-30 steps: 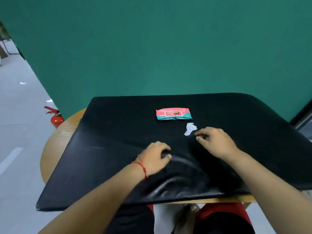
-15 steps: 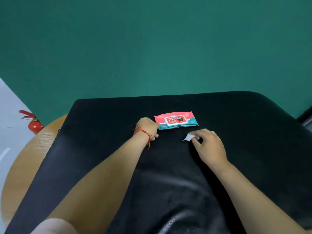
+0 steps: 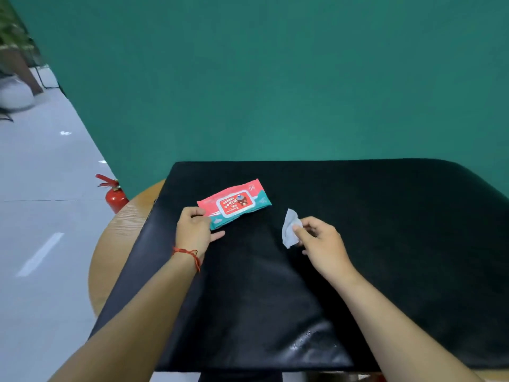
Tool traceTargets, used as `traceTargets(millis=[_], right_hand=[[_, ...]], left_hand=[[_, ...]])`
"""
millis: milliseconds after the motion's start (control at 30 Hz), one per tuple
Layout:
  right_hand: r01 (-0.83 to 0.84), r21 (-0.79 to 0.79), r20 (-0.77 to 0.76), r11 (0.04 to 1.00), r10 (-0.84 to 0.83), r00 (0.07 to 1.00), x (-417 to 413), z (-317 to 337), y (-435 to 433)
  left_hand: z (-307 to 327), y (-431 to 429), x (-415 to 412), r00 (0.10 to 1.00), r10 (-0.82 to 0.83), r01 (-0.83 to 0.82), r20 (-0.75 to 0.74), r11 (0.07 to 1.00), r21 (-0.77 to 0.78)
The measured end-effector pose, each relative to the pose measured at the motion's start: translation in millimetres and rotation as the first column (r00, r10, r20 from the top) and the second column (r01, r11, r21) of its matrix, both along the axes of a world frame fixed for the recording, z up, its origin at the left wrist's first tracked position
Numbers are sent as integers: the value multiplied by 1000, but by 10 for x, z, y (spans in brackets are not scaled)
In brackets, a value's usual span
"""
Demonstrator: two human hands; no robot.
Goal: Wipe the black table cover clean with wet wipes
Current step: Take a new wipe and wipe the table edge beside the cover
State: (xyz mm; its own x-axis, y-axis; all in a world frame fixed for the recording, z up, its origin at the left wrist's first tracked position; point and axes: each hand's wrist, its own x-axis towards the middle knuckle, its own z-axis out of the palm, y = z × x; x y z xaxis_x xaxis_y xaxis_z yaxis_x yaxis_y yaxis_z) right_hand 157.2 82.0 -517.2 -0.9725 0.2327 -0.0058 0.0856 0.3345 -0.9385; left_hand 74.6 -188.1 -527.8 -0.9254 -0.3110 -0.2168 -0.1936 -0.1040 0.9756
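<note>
A black table cover (image 3: 371, 244) lies over a round wooden table (image 3: 121, 232). A red and teal pack of wet wipes (image 3: 235, 204) sits on the cover's far left part, turned at an angle. My left hand (image 3: 194, 231), with a red string on the wrist, grips the pack's near left end. My right hand (image 3: 321, 244) pinches a small white wipe (image 3: 289, 228) and holds it just above the cover, to the right of the pack. A wet sheen shows on the cover near its front edge (image 3: 311, 346).
A green wall (image 3: 275, 78) stands right behind the table. A red fire extinguisher (image 3: 114, 195) stands on the grey floor at the left, beside the table. A plant pot (image 3: 13, 92) is far off at the upper left.
My left hand went from the near part of the cover to the wipes pack, gripped its end and turned it. My right hand picked the white wipe up off the cover.
</note>
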Motion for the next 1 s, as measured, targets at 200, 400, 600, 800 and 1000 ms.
traceTargets(millis=[200, 400, 600, 800, 1000], right_hand=[[-134, 15, 22, 991, 134, 991, 323, 153, -368], [-200, 48, 17, 979, 200, 980, 553, 283, -629], [-197, -34, 39, 980, 198, 979, 683, 396, -825], [-136, -169, 46, 976, 145, 988, 876, 511, -849], [-53, -314, 60, 948, 75, 995, 1145, 632, -828]], left_hand=[[-13, -1250, 408, 936, 333, -343, -112, 936, -83], [-263, -2096, 515, 953, 299, -211, 58, 786, -581], [-303, -2332, 541, 966, 136, 51, 222, 739, -672], [-25, -2176, 771, 959, 75, 160, 273, 652, -741], [635, -1100, 1414, 960, -279, 208, 9, 693, -690]])
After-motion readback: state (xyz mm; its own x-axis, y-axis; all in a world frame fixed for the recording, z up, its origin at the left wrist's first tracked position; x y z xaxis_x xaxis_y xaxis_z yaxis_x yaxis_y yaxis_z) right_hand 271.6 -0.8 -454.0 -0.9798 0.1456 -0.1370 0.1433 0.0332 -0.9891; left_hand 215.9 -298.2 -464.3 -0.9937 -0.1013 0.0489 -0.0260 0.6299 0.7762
